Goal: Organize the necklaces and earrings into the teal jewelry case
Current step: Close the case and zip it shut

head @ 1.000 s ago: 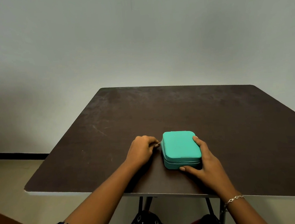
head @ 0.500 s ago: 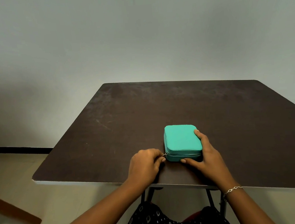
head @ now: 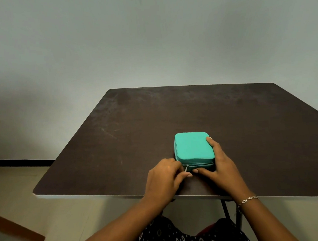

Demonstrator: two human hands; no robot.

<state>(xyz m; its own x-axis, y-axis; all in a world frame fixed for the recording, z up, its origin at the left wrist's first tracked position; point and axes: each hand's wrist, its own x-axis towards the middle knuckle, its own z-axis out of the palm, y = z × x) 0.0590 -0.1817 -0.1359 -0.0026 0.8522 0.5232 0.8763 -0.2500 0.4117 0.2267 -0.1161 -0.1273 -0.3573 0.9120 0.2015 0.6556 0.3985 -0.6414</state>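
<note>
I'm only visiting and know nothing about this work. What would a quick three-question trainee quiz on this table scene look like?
1. True or false: the lid of the teal jewelry case stands raised above the table.
2. What does the left hand pinch? A the zipper pull; B a necklace; C an earring.
3. Fill in: the ___ hand holds the case's side and wears a bracelet.
Key: 1 false; 2 A; 3 right hand.

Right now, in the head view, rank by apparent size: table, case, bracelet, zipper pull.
1. table
2. case
3. bracelet, though it is nearer the camera
4. zipper pull, partly hidden by fingers
</note>
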